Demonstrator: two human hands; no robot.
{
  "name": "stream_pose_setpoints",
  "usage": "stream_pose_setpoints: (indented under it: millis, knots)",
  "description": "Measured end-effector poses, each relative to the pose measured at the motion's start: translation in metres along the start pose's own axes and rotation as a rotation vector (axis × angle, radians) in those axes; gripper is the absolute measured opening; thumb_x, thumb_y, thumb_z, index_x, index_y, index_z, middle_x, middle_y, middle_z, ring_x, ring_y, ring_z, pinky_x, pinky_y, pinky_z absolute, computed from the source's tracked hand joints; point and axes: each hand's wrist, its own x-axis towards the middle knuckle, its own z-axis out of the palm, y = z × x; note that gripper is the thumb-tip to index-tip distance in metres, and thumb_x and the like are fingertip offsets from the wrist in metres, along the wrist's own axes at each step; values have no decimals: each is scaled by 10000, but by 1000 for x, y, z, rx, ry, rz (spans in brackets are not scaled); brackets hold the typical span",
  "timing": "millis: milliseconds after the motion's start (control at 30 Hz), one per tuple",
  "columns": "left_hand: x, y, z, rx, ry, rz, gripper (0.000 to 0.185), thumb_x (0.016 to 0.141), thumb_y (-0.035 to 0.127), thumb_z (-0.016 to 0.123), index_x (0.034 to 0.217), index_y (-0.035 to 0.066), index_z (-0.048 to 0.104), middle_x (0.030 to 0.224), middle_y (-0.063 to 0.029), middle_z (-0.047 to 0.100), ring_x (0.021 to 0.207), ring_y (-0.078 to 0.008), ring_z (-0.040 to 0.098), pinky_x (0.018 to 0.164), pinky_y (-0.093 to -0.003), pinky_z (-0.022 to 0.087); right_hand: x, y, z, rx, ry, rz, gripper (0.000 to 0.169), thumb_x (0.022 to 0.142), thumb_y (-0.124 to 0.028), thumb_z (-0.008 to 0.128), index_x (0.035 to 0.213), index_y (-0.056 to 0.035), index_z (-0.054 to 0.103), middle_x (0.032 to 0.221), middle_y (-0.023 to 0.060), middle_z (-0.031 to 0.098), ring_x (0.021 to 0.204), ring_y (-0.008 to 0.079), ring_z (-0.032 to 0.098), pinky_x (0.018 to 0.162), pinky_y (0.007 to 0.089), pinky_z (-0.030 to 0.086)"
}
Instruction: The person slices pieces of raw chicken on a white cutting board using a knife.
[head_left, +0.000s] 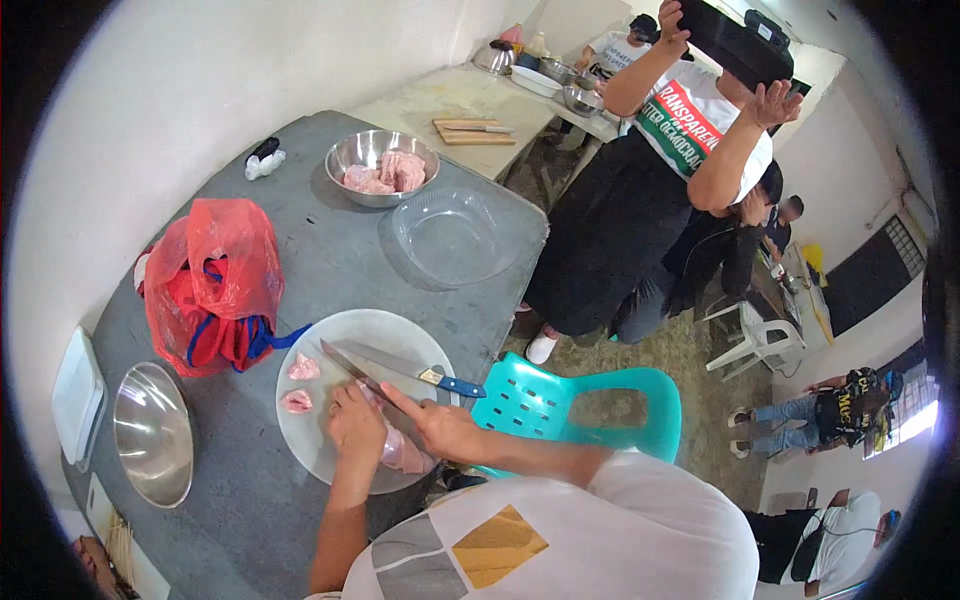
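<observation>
On a round white cutting board lies a long piece of raw meat, chicken by its look. My left hand presses on the meat's upper end, fingers curled. My right hand grips a kitchen knife, its blade reaching past my left fingers. Beside it a second knife with a blue handle rests on the board, handle over the rim. Two small cut pieces, one upper and one lower, lie at the board's left.
Around the board are a red plastic bag, an empty steel bowl, a steel bowl with raw meat and a clear plastic tray. A green plastic chair stands right of the table. A person stands beyond it; others are farther off.
</observation>
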Motion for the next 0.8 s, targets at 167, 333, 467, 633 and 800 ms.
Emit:
stream_pose_setpoints:
  millis: [167,333,467,633,800]
  knots:
    - [2,2,-4,-92,-37,-12,455,821,213,626,1185,-1,457,1162,-218,495,1031,-395,556,852,-458,472,24,11,21,-69,206,-130,834,824,-95,533,1505,-298,96,832,223,635,653,390,632,554,481,504]
    - [6,0,-11,-65,-110,-25,431,850,245,585,1205,24,479,1119,-205,552,1083,-382,534,880,-455,462,39,3,14,-68,118,-99,791,862,-149,487,1503,-316,55,921,254,630,749,400,652,598,498,516]
    - [2,2,-6,-61,-46,-43,398,850,230,599,1161,7,486,1164,-219,514,998,-389,582,816,-454,497,14,10,14,-102,139,-113,869,802,-80,556,1504,-301,94,873,245,614,710,408,641,589,501,510]
    - [2,2,-3,-49,-43,-79,421,846,223,622,1162,-12,473,1189,-240,479,957,-400,596,770,-456,514,-17,21,7,-96,93,-87,877,794,-41,551,1507,-279,98,842,241,601,689,411,634,583,507,505]
    - [1,3,-5,-39,-64,-78,430,851,238,624,1161,-16,469,1176,-238,476,953,-406,595,763,-464,515,-28,24,9,-40,125,-120,886,793,-25,556,1508,-278,97,794,222,589,656,406,631,571,502,505]
